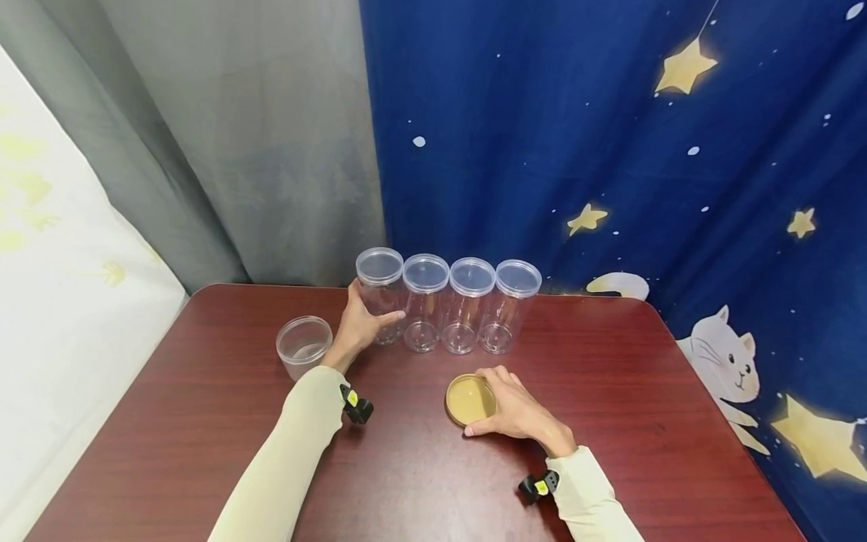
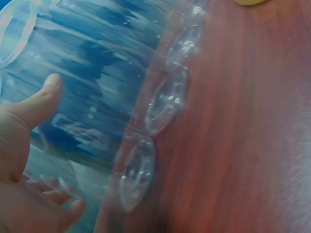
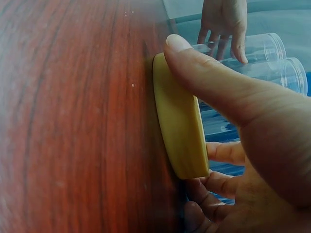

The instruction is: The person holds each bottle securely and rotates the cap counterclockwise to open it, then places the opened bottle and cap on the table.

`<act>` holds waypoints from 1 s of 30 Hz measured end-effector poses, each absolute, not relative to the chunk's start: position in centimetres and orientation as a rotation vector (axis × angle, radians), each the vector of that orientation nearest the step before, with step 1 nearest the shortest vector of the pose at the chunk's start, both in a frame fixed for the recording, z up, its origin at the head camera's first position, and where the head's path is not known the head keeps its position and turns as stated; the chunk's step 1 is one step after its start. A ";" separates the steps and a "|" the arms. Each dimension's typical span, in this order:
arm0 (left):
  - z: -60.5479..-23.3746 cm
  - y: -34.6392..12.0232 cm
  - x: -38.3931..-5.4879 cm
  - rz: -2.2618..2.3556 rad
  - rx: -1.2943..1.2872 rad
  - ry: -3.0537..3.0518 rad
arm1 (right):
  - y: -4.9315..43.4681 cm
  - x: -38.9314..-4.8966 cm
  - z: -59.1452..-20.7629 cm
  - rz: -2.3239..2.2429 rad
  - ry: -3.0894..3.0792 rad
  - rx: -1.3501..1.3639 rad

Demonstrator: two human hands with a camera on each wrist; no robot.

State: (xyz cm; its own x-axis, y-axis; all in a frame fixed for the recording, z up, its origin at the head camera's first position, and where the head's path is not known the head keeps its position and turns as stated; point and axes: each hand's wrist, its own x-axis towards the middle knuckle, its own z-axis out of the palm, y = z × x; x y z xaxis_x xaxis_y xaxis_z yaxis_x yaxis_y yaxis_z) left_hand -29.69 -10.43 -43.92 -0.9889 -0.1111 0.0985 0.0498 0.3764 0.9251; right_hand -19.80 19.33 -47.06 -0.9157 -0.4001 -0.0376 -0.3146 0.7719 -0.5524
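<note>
My left hand (image 1: 357, 328) holds the leftmost tall clear jar (image 1: 380, 295) in a row at the back of the table. Its thumb lies across the jar's front, and fingers curl behind, showing through the plastic in the left wrist view. Further right in the row stand more clear jars (image 1: 426, 301) with translucent caps. Nearer the front, my right hand (image 1: 520, 407) grips a shallow round gold lid (image 1: 470, 400), hollow side up. In the right wrist view the thumb rests over one edge of the lid (image 3: 180, 121) and the fingers are at the opposite edge.
A short, wide clear tub (image 1: 304, 348) without a cap stands on the left, close beside my left forearm. The reddish-brown table (image 1: 406, 482) ends at grey and blue curtains (image 1: 474, 165) just behind the jars.
</note>
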 end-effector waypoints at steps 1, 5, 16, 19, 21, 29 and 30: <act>-44.1 -10.3 -29.7 -1.658 0.070 -2.483 | 19.3 -19.8 -47.1 -0.836 2.811 -0.571; -44.4 -10.2 -29.5 -1.614 0.111 -2.485 | 19.3 -19.7 -47.3 -0.834 2.812 -0.576; -43.4 -10.3 -29.1 -1.546 0.154 -2.404 | 19.3 -19.8 -47.0 -0.810 2.826 -0.570; -42.8 -10.4 -28.6 -1.519 0.171 -2.384 | 19.2 -19.7 -46.9 -0.808 2.824 -0.558; -42.5 -10.6 -28.3 -1.489 0.189 -2.389 | 19.1 -19.7 -46.8 -0.809 2.824 -0.552; -41.4 -11.1 -26.4 -1.466 0.183 -2.430 | 19.0 -19.6 -46.7 -0.807 2.849 -0.573; -41.4 -11.1 -26.1 -1.471 0.176 -2.430 | 19.0 -19.5 -46.7 -0.806 2.852 -0.576</act>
